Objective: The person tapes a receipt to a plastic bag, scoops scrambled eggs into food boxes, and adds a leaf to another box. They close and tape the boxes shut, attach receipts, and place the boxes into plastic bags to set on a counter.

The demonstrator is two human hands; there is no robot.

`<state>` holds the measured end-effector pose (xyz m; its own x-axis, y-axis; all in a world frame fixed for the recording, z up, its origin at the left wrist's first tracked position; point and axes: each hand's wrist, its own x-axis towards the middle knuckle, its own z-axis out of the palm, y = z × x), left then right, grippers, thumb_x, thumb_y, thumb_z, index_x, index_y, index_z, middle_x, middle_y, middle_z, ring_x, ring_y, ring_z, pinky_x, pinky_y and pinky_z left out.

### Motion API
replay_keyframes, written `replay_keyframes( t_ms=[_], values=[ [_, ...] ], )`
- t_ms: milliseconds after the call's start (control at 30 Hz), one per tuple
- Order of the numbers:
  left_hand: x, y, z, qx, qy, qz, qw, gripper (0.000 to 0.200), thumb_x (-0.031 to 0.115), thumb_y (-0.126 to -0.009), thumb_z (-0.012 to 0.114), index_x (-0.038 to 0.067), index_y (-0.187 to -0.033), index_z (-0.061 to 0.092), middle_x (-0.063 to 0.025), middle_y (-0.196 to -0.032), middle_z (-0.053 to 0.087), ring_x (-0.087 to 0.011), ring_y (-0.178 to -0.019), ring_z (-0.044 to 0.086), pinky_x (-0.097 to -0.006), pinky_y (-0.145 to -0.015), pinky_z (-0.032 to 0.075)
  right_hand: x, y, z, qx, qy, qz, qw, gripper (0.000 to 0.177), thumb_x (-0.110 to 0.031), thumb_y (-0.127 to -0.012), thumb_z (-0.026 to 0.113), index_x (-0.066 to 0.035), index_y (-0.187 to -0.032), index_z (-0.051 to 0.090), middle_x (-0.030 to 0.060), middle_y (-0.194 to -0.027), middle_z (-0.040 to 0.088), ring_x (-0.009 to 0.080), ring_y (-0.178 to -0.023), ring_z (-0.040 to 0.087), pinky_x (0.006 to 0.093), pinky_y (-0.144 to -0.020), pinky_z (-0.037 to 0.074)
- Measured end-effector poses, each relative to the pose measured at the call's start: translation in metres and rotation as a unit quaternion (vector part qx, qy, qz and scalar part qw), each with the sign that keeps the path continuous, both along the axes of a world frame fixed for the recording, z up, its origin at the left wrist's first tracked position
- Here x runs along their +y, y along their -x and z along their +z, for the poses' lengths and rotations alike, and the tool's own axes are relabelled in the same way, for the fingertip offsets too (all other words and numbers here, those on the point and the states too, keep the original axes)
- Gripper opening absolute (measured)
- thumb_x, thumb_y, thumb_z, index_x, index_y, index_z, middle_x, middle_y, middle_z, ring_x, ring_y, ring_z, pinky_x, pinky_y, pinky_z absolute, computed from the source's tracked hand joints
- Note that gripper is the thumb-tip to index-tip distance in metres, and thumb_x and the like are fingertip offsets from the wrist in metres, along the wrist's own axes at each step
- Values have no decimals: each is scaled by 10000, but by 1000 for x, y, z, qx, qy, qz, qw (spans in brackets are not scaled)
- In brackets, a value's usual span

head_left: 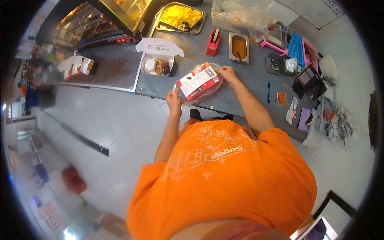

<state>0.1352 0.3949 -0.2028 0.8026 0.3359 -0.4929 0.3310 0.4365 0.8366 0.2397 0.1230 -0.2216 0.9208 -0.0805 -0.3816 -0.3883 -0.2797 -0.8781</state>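
Note:
A red box in a clear plastic bag [205,89] lies at the front edge of the grey counter, with printed white labels [197,83] on its top. My left hand [174,101] is closed on the bag's near left end. At the far right end, my right hand [227,75] pinches the plastic between thumb and fingers. Just behind the bag stands an open white takeaway box [157,60] with a small white tub and brown food inside.
Behind are a red tape dispenser [213,42], a steel pan of brown sauce [239,47] and a tray of yellow food [180,17]. To the right lie a blue pen [269,93], an orange sachet [281,99], scissors [293,113] and a tablet [309,82]. A heated display cabinet [88,28] stands left.

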Motion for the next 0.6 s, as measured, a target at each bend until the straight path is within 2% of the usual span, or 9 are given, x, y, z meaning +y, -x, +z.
replay_keyframes(
  t_ms=[67, 133, 300, 367, 400, 433, 500, 533, 600],
  values=[
    [-1, -2, 42, -27, -208, -84, 974, 162, 162, -853, 574, 34, -759, 540, -23, -617, 504, -128, -471, 474, -275, -427, 401, 3, -2, 22, -27, 15, -26, 999, 297, -295, -746, 736, -60, -668, 572, 8, -611, 571, 129, -590, 559, 290, -518, 430],
    [14, -8, 32, -47, -267, -119, 955, 198, 170, -856, 580, 20, -736, 530, -40, -597, 510, -124, -475, 495, -282, -424, 403, 1, -5, 29, -204, 134, -11, 970, 316, -265, -740, 729, -51, -643, 517, 6, -584, 537, 129, -557, 506, 298, -509, 390],
    [44, -22, 90, -90, -420, -246, 869, 231, 229, -879, 609, 16, -791, 616, -29, -583, 526, -89, -503, 514, -253, -416, 383, -3, -13, 82, -281, 235, -50, 929, 249, -171, -764, 667, -51, -650, 481, 4, -578, 502, 132, -532, 457, 298, -496, 353],
    [63, -20, 127, 12, -436, -249, 865, 196, 162, -867, 614, 3, -982, 625, -47, -644, 580, -104, -564, 570, -258, -499, 467, 7, 0, 134, -180, -181, -29, 966, 154, -96, -786, 639, -65, -760, 491, -5, -579, 492, 96, -512, 451, 266, -475, 347],
    [64, -17, 139, 19, -434, -252, 865, 196, 162, -867, 614, 3, -982, 625, -47, -644, 580, -104, -564, 570, -258, -499, 467, 12, 10, 157, -172, -182, -30, 968, 154, -96, -786, 639, -65, -760, 491, -5, -579, 492, 96, -512, 451, 266, -475, 347],
    [64, -16, 151, -7, -281, -266, 922, 274, 133, -855, 620, 7, -1094, 576, -61, -708, 606, -117, -613, 597, -266, -553, 491, 17, 17, 182, -154, -126, 42, 979, 144, -52, -793, 623, -70, -816, 482, -13, -579, 489, 79, -504, 449, 245, -472, 345],
    [70, -26, 151, -102, -11, -258, 961, 543, 64, -836, 616, 15, -1326, 385, -119, -909, 656, -199, -755, 654, -292, -652, 521, 31, 28, 207, -202, -85, 113, 969, 246, 28, -803, 601, -74, -988, 476, -36, -575, 481, 44, -477, 442, 204, -453, 329],
    [59, -32, 162, -109, -11, -257, 960, 543, 64, -836, 616, 15, -1326, 385, -119, -909, 656, -199, -755, 654, -292, -652, 521, 36, 33, 219, -209, -83, 115, 968, 246, 28, -803, 601, -74, -988, 476, -36, -575, 481, 44, -477, 442, 204, -453, 329],
    [31, -25, 187, -153, 127, -78, 977, 506, 66, -843, 610, 2, -1303, 410, -167, -970, 649, -196, -801, 655, -290, -695, 523, 44, 50, 231, -205, -200, 126, 950, 272, 19, -817, 596, -81, -1053, 505, -39, -578, 484, 37, -490, 452, 200, -439, 327]
  ],
)
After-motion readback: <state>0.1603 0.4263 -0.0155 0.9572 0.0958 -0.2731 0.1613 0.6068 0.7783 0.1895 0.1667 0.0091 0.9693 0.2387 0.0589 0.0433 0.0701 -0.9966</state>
